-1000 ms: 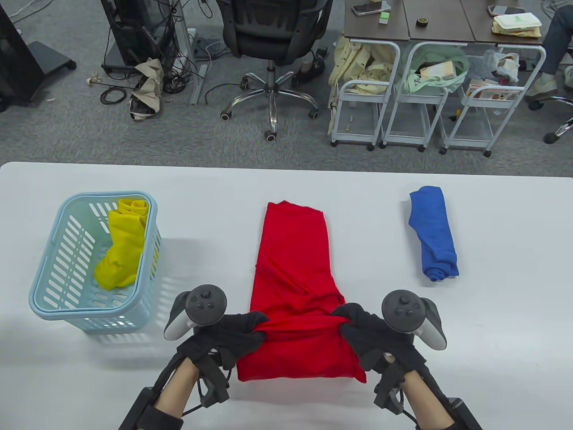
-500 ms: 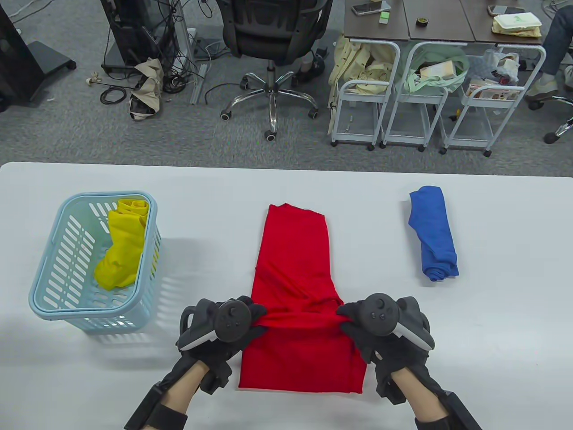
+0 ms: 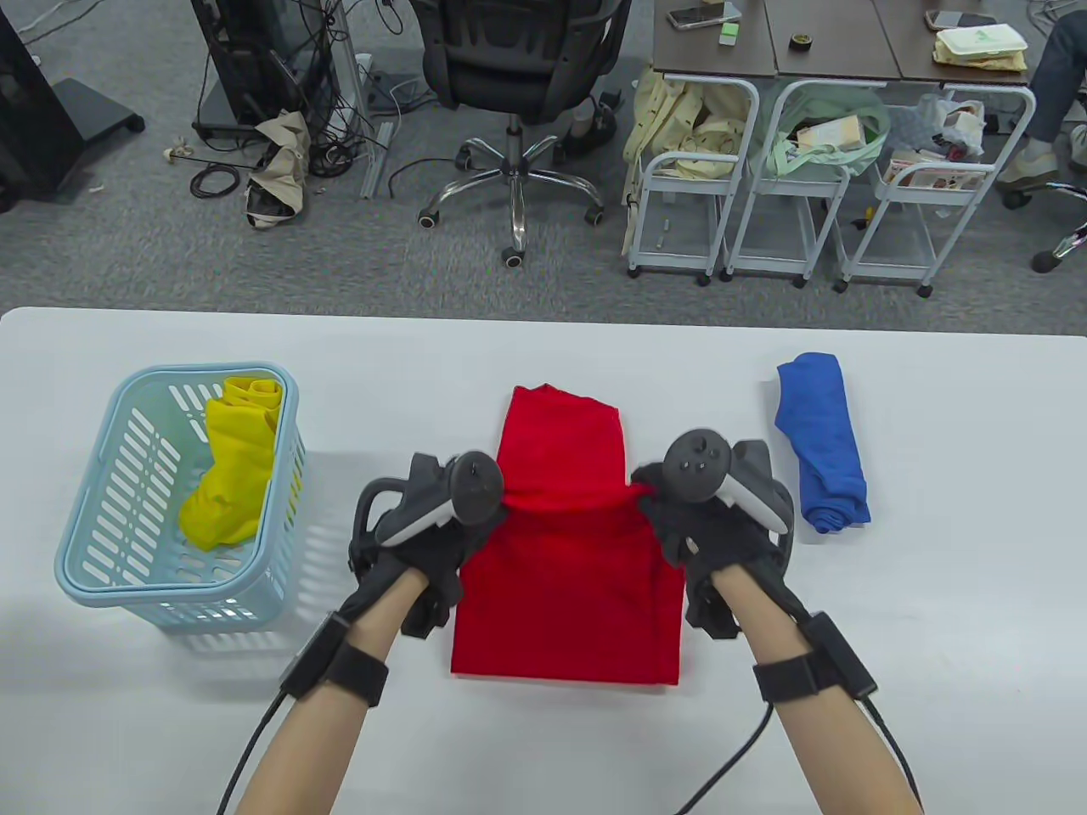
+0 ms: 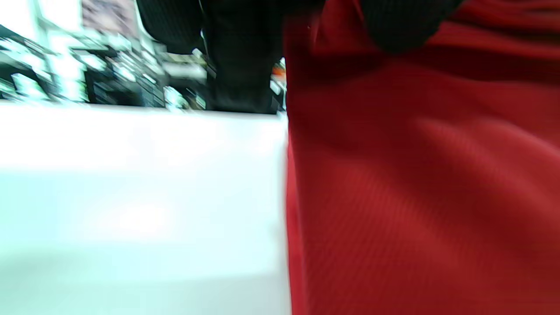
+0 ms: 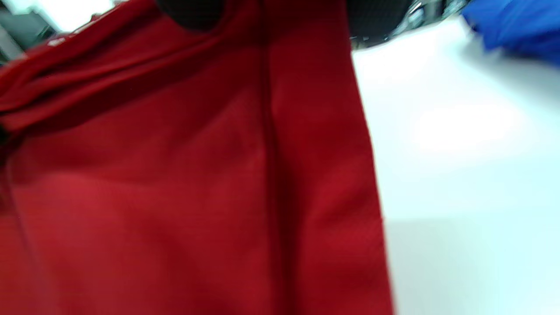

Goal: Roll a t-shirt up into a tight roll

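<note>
table view: the left hand (image 3: 442,518) and right hand (image 3: 688,509) are each seen pinching a side of the fold in the red shirt (image 3: 565,594), which lies mid-worktop (image 3: 934,594), its long axis running away from the person. it is judged light, soft and limp, best gripped at the edges.

wrist views: blurred red cloth is shown under dark fingertips (image 4: 402,26).

- You have no readable text, label, brand, number or sign anywhere in these views.
- The box (image 3: 979,40) on the far desk carries a green mark, but it is too small for you to read.
- Both wrist views are too blurred for you to make out any lettering.
</note>
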Action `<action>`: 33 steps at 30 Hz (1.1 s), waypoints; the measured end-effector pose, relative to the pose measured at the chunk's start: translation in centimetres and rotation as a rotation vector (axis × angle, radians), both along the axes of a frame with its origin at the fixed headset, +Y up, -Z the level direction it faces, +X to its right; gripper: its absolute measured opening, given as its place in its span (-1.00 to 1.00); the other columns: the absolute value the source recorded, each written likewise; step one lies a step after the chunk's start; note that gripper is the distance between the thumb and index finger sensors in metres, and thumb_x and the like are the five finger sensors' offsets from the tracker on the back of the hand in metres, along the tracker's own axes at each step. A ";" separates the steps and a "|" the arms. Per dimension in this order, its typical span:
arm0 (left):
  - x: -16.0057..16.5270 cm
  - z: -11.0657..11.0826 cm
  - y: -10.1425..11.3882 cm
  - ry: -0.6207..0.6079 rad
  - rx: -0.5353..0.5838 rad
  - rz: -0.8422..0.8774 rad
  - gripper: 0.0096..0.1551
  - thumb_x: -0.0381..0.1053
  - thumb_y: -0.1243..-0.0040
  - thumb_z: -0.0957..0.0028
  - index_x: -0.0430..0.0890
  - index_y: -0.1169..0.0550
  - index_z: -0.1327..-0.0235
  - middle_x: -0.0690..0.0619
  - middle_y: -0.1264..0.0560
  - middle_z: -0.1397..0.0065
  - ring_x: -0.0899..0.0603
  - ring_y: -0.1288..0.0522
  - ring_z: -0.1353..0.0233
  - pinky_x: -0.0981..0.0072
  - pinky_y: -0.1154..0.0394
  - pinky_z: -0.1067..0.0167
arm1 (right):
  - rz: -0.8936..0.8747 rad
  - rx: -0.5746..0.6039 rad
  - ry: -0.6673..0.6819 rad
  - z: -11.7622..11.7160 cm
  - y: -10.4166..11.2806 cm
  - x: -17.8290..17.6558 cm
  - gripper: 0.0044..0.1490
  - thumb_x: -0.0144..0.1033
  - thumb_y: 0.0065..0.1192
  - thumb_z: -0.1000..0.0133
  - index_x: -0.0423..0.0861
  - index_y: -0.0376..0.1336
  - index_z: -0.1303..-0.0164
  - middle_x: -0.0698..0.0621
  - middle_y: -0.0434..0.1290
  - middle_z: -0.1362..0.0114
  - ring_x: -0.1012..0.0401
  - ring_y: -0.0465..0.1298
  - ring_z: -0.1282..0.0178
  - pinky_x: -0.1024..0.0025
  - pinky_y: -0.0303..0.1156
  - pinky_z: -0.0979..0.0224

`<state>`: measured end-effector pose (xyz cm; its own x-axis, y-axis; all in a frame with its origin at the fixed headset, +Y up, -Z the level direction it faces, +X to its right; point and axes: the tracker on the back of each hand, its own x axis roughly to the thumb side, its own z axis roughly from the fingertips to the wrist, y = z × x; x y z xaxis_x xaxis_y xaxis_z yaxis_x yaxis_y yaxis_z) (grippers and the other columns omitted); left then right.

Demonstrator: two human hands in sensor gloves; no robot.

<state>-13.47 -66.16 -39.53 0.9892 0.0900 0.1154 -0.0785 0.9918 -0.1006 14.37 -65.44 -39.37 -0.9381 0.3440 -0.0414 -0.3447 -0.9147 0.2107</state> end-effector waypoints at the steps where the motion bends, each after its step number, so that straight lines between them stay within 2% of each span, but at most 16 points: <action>1: 0.0 -0.6 0.5 0.020 0.021 0.003 0.01 0.27 0.09 -0.18 -0.13 0.19 -0.66 -0.22 0.08 -0.74 -0.36 -0.13 -0.68 -0.28 -0.17 -0.54 | 0.045 0.010 -0.045 -0.6 0.6 0.0 -0.01 0.00 -0.14 -0.36 -0.08 -0.49 -0.72 -0.24 -0.48 -0.72 -0.25 -0.15 -0.73 -0.17 -0.05 -0.62; 4: 0.3 -0.4 1.1 0.022 0.037 0.027 0.00 0.26 0.09 -0.18 -0.12 0.18 -0.67 -0.25 0.14 -0.76 -0.41 -0.05 -0.70 -0.30 -0.15 -0.54 | 0.114 0.002 -0.057 -0.5 0.8 -0.2 -0.01 0.00 -0.18 -0.36 -0.11 -0.51 -0.71 -0.27 -0.56 -0.68 -0.32 -0.31 -0.71 -0.26 -0.15 -0.60; 6: 0.6 1.0 0.0 -0.056 0.026 0.019 -0.07 0.24 0.08 -0.18 -0.04 0.09 -0.69 -0.20 0.08 -0.78 -0.40 -0.09 -0.70 -0.30 -0.18 -0.53 | 0.158 -0.014 0.015 0.8 -0.2 -0.6 -0.07 -0.01 -0.12 -0.34 -0.07 -0.38 -0.75 -0.24 -0.44 -0.74 -0.32 -0.27 -0.72 -0.26 -0.12 -0.60; 9: 1.2 4.0 -3.6 -0.246 -0.174 -0.048 -0.19 0.25 0.09 -0.17 0.07 -0.09 -0.70 -0.12 -0.08 -0.79 -0.35 -0.13 -0.72 -0.28 -0.21 -0.53 | 0.113 -0.113 0.198 3.8 -3.0 -1.5 -0.22 -0.04 -0.02 -0.31 -0.01 -0.06 -0.73 -0.17 -0.09 -0.78 -0.27 -0.01 -0.73 -0.22 0.04 -0.57; 11: 1.3 6.0 -6.5 -0.345 -0.339 -0.068 -0.18 0.30 0.15 -0.18 0.15 -0.03 -0.71 -0.11 0.00 -0.81 -0.34 -0.04 -0.73 -0.28 -0.19 -0.54 | 0.048 -0.220 0.334 6.2 -5.2 -2.2 -0.21 -0.04 0.02 -0.29 -0.01 -0.03 -0.73 -0.18 -0.05 -0.78 -0.27 0.03 -0.72 -0.21 0.08 -0.56; 12: 1.2 7.3 -8.0 -0.330 -0.389 -0.078 -0.18 0.32 0.17 -0.17 0.17 -0.01 -0.71 -0.11 0.04 -0.82 -0.35 0.00 -0.74 -0.30 -0.16 -0.54 | 0.054 -0.277 0.391 7.6 -6.4 -2.5 -0.18 -0.01 0.04 -0.28 -0.01 -0.03 -0.74 -0.19 -0.03 -0.77 -0.27 0.06 -0.71 -0.20 0.12 -0.54; 14: 0.8 8.8 -10.1 -0.334 -0.449 -0.124 -0.19 0.34 0.19 -0.16 0.20 -0.04 -0.70 -0.09 0.03 -0.81 -0.34 0.01 -0.74 -0.30 -0.16 -0.54 | 0.148 -0.370 0.449 9.6 -8.3 -2.6 -0.17 0.01 0.04 -0.28 -0.02 -0.02 -0.74 -0.18 -0.04 -0.78 -0.27 0.03 -0.73 -0.21 0.12 -0.54; 15: 0.5 9.5 -10.9 -0.330 -0.483 -0.155 -0.17 0.34 0.19 -0.16 0.20 0.05 -0.69 -0.06 0.18 -0.80 -0.33 0.10 -0.73 -0.30 -0.13 -0.55 | 0.209 -0.399 0.477 10.4 -9.2 -2.4 -0.18 0.00 0.04 -0.27 -0.02 -0.01 -0.73 -0.15 -0.07 -0.77 -0.24 -0.01 -0.74 -0.20 0.11 -0.54; 16: 0.3 10.0 -10.9 -0.329 -0.472 -0.168 -0.17 0.34 0.20 -0.16 0.23 0.10 -0.67 -0.03 0.23 -0.78 -0.31 0.15 -0.74 -0.32 -0.06 -0.56 | 0.233 -0.414 0.500 11.0 -9.4 -2.1 -0.15 0.00 0.03 -0.28 0.01 -0.10 -0.75 -0.11 -0.21 -0.77 -0.19 -0.14 -0.76 -0.20 0.06 -0.56; 17: 0.1 10.4 -10.5 -0.342 -0.443 -0.156 -0.18 0.34 0.17 -0.15 0.24 0.06 -0.67 -0.02 0.18 -0.79 -0.29 0.10 -0.74 -0.31 -0.10 -0.56 | 0.232 -0.395 0.501 11.5 -9.4 -1.7 -0.15 0.01 0.01 -0.28 0.02 -0.12 -0.75 -0.10 -0.23 -0.78 -0.18 -0.16 -0.77 -0.22 0.04 -0.57; 20: -0.4 11.5 -8.7 -0.322 -0.427 -0.061 -0.21 0.30 0.08 -0.14 0.17 -0.18 -0.68 -0.08 -0.01 -0.81 -0.33 -0.02 -0.74 -0.30 -0.15 -0.55 | 0.127 -0.371 0.485 12.8 -8.5 -0.5 -0.20 -0.03 0.08 -0.26 -0.04 0.04 -0.71 -0.15 -0.07 -0.77 -0.21 -0.07 -0.75 -0.20 0.11 -0.55; 23: -0.9 13.0 -7.4 -0.329 -0.285 0.019 -0.22 0.30 -0.05 -0.10 0.09 -0.31 -0.61 -0.11 -0.24 -0.74 -0.32 -0.27 -0.66 -0.24 -0.25 -0.52 | 0.136 -0.230 0.459 13.7 -7.9 0.6 -0.19 -0.03 0.19 -0.23 0.01 0.07 -0.70 -0.21 0.01 -0.77 -0.23 0.09 -0.72 -0.19 0.11 -0.55; 24: -0.6 13.4 -7.3 -0.354 -0.278 0.024 -0.23 0.29 -0.10 -0.08 0.09 -0.33 -0.58 -0.08 -0.29 -0.68 -0.29 -0.32 -0.61 -0.22 -0.27 -0.51 | 0.151 -0.227 0.455 13.9 -8.1 0.7 -0.17 -0.04 0.24 -0.21 0.00 0.08 -0.68 -0.22 0.04 -0.75 -0.21 0.16 -0.68 -0.16 0.16 -0.54; 28: 0.8 14.0 -8.0 -0.468 -0.227 -0.130 -0.22 0.34 -0.25 0.06 0.12 -0.41 -0.44 0.02 -0.43 -0.53 -0.22 -0.44 -0.49 -0.18 -0.33 -0.48 | 0.258 -0.243 0.504 13.4 -9.8 0.4 -0.11 -0.03 0.38 -0.15 0.05 0.00 -0.61 -0.16 -0.04 -0.70 -0.10 0.20 -0.57 -0.09 0.14 -0.54; 31: 1.5 14.2 -9.1 -0.496 -0.239 -0.251 -0.10 0.40 -0.30 0.15 0.13 -0.37 -0.49 0.03 -0.38 -0.56 -0.22 -0.41 -0.52 -0.20 -0.30 -0.50 | 0.321 -0.199 0.509 13.5 -10.0 -0.1 -0.07 -0.01 0.43 -0.12 0.07 -0.02 -0.59 -0.12 -0.05 -0.68 -0.06 0.20 -0.54 -0.10 0.11 -0.56; 33: 1.8 14.3 -9.1 -0.506 -0.188 -0.309 -0.08 0.40 -0.30 0.16 0.14 -0.34 -0.50 0.04 -0.37 -0.57 -0.18 -0.41 -0.53 -0.20 -0.30 -0.51 | 0.329 -0.192 0.507 13.8 -9.9 -0.1 -0.05 -0.03 0.44 -0.11 0.06 -0.03 -0.60 -0.13 -0.05 -0.70 -0.08 0.19 -0.57 -0.14 0.08 -0.58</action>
<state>-11.66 -75.24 -25.20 0.7998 -0.1271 0.5867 0.3122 0.9228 -0.2257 14.25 -75.37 -25.58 -0.9127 0.0654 0.4033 0.1334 -0.8853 0.4455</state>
